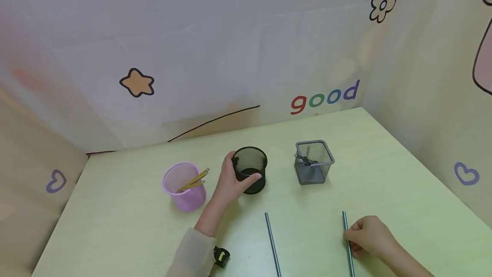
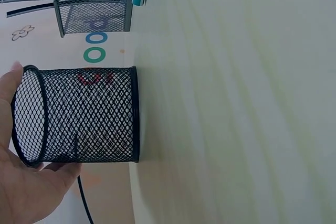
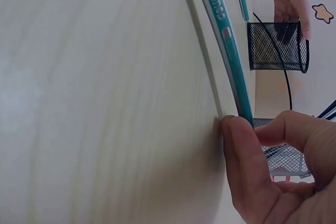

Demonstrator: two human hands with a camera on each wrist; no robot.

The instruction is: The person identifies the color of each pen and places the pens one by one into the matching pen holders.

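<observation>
My left hand (image 1: 231, 181) grips a round black mesh pen holder (image 2: 89, 116) by its side, thumb at the front and fingers around the back. The holder stands upright on the table, and nothing shows inside it. At the right, my right hand (image 1: 370, 236) pinches a teal pencil (image 3: 226, 40) between thumb and fingertips; white lettering runs along its side. A shadow lies beside this pencil in the right wrist view. Another teal pencil (image 1: 273, 245) lies on the table between the two hands.
A purple cup (image 1: 188, 200) with yellow pencils stands left of the black holder. To its right is a square grey mesh holder (image 1: 312, 176) containing dark pens or pencils. A small black-and-yellow object (image 1: 221, 257) lies beside the left sleeve. Printed cloth walls border the table (image 1: 115, 225).
</observation>
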